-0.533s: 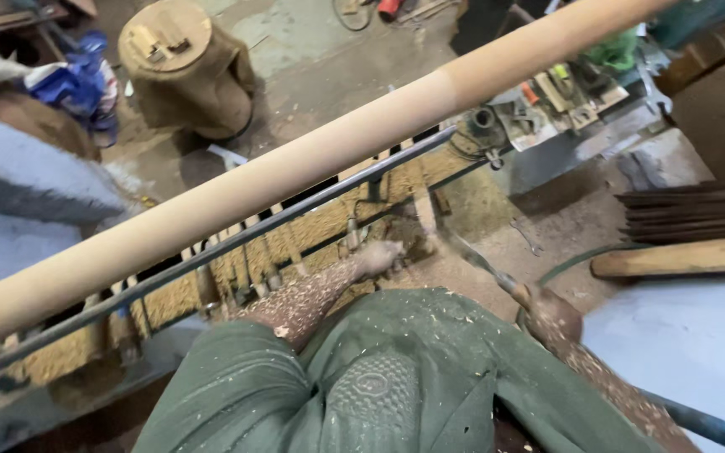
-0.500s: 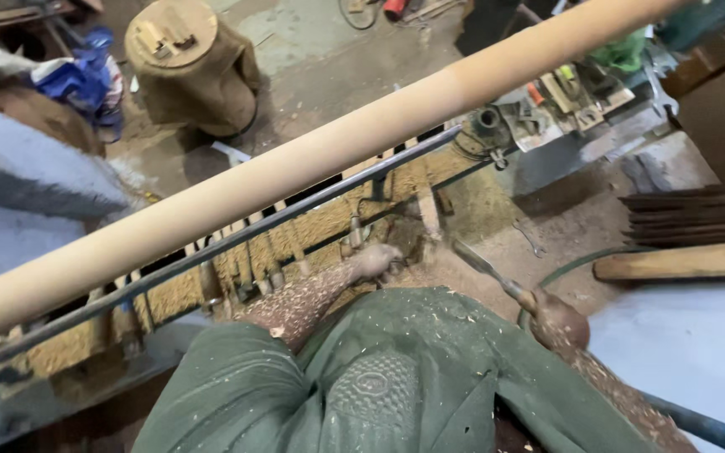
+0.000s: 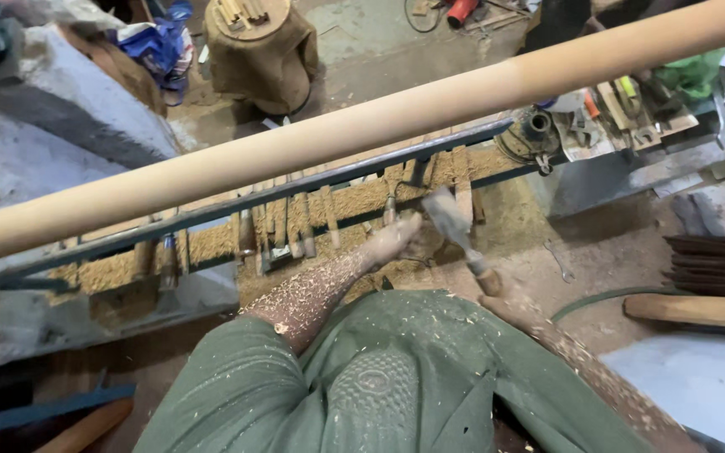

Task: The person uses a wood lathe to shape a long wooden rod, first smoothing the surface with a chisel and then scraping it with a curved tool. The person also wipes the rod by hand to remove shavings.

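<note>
A long pale wooden cylinder [image 3: 396, 117] runs across the view from lower left to upper right, above a dark metal rail [image 3: 295, 189]. My left hand [image 3: 392, 239], dusted with wood chips, reaches down over a row of wooden-handled turning tools [image 3: 295, 222] lying in sawdust; its fingers sit beside a chisel blade and their grip is hidden. My right hand [image 3: 509, 304] holds a wooden-handled chisel [image 3: 461, 239] by the handle end, with the blurred blade pointing up and left toward the left hand. My green-clad lap [image 3: 379, 377] fills the foreground.
A burlap-wrapped stump [image 3: 262, 54] stands beyond the cylinder. A cluttered tool tray [image 3: 623, 109] sits at the upper right, and a grey concrete block [image 3: 52, 159] at the left. Dark metal strips [image 3: 715, 264] and a wooden plank [image 3: 698, 310] lie at the right.
My right hand has brought the chisel up and left, closer to the left hand. The left hand stays over the tools in the sawdust.
</note>
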